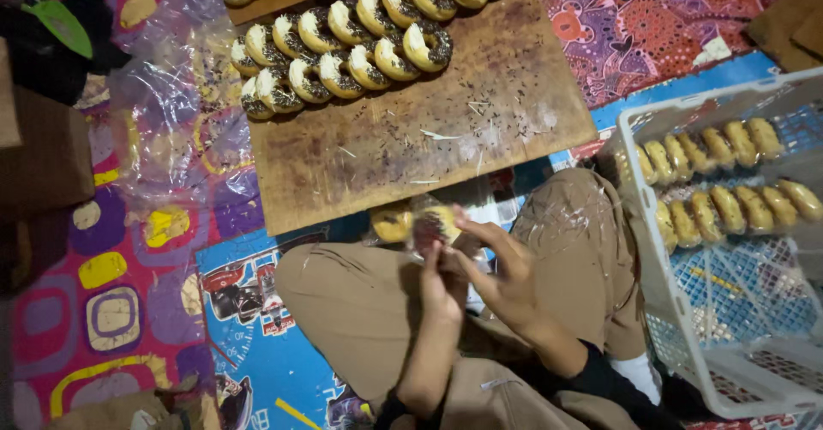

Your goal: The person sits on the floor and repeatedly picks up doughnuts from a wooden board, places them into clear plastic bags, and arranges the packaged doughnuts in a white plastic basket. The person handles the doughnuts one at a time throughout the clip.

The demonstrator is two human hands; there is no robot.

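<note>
over the lap, both hands [471, 271] pinch a clear-bagged doughnut [435, 224], standing on edge, flat face toward the camera.

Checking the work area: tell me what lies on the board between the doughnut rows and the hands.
Head view: only bare wooden board with scattered sprinkles lies between the doughnut rows and the hands.

Floor under me is covered with patterned mats [111, 310], purple and yellow at left, blue with printed figures near my knees, red-purple at far right. A wooden board [446, 138] lies flat on the mats just beyond my legs, scattered with dark sprinkles and crumbs. Loose clear plastic sheeting [171, 130] lies crumpled to its left. A white plastic crate [660, 310] sits on the floor at my right. Brown cardboard [43, 156] at far left.
</note>
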